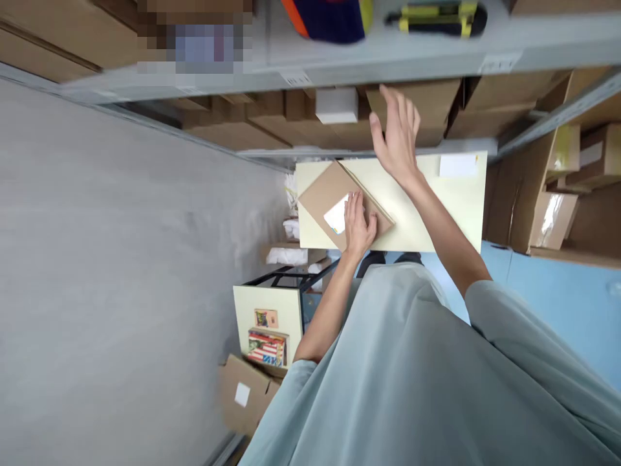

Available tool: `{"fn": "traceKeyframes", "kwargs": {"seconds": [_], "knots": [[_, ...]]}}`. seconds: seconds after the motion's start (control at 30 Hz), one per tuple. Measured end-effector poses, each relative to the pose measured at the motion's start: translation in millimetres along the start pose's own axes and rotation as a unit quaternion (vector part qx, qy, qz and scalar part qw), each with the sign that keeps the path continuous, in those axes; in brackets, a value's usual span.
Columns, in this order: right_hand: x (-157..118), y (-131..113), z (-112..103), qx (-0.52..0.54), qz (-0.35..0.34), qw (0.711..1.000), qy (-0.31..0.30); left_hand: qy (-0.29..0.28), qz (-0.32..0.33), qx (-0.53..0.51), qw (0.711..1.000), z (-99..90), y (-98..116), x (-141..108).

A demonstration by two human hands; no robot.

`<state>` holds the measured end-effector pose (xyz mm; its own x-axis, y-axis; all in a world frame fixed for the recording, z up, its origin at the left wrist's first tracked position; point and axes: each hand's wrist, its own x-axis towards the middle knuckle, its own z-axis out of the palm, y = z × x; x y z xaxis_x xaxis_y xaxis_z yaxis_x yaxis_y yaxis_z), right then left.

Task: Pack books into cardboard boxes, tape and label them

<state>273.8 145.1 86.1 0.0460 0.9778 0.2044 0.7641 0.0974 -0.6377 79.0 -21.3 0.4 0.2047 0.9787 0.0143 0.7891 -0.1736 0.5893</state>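
Observation:
A flat brown cardboard box (320,188) lies turned at an angle on the left part of a cream table (412,226). On its top is a white label (336,217), partly covered by my left hand (358,220), which rests flat with the fingers stretched out. My right hand (398,133) is raised over the back of the table, fingers apart and nothing in it. Behind it are brown boxes on the shelf, nearest a white box (337,105). A white paper (458,165) lies at the table's back right.
Above the table runs a grey metal shelf (378,61) bearing a black and yellow cutter (439,18). Cardboard boxes (553,217) stand at the right. At lower left are a small cream table (242,310) with magazines (266,347) and an open carton (245,395). A grey wall fills the left.

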Motion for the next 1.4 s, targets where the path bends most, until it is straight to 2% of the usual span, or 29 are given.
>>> {"fn": "traceKeyframes", "kwargs": {"seconds": [0.1,0.2,0.27,0.37,0.5,0.63,0.8,1.03,1.17,1.3,1.4], "knots": [[-123.6,49.6,32.8,0.038,0.127,0.986,-0.103,-0.051,0.004,0.031,0.998,27.8,-10.1,-25.7],[-233.2,78.4,56.6,0.07,0.215,0.957,-0.182,-0.053,0.01,0.078,0.995,43.7,-21.5,-36.5],[-282.2,84.3,64.8,0.108,0.245,0.938,-0.219,-0.044,0.01,0.095,0.994,49.2,-29.1,-38.3],[-315.8,81.8,69.6,0.193,0.259,0.913,-0.248,-0.029,0.007,0.098,0.995,53.1,-38.1,-38.2],[-315.8,72.5,72.5,0.285,0.23,0.895,-0.255,-0.018,0.001,0.083,0.996,53.4,-41.3,-37.9],[-298.9,64.9,75.9,0.334,0.216,0.883,-0.252,-0.01,-0.005,0.081,0.997,51.4,-37.8,-36.6],[-274.3,60.6,86.1,0.365,0.232,0.868,-0.245,-0.037,-0.031,0.063,0.997,52.7,-39.3,-35.0],[-264.2,72.7,104.2,0.416,0.24,0.849,-0.221,0.017,-0.005,0.053,0.998,61.7,-38.0,-34.0],[-264.6,81.1,107.4,0.41,0.254,0.847,-0.222,-0.005,-0.028,0.02,0.999,63.1,-30.8,-33.4],[-262.4,87.1,114.1,0.392,0.269,0.854,-0.212,-0.016,-0.011,-0.02,1.0,65.8,-30.2,-30.3],[-259.6,89.2,118.9,0.394,0.291,0.846,-0.212,-0.023,-0.016,-0.059,0.998,68.6,-29.0,-29.1]]}}
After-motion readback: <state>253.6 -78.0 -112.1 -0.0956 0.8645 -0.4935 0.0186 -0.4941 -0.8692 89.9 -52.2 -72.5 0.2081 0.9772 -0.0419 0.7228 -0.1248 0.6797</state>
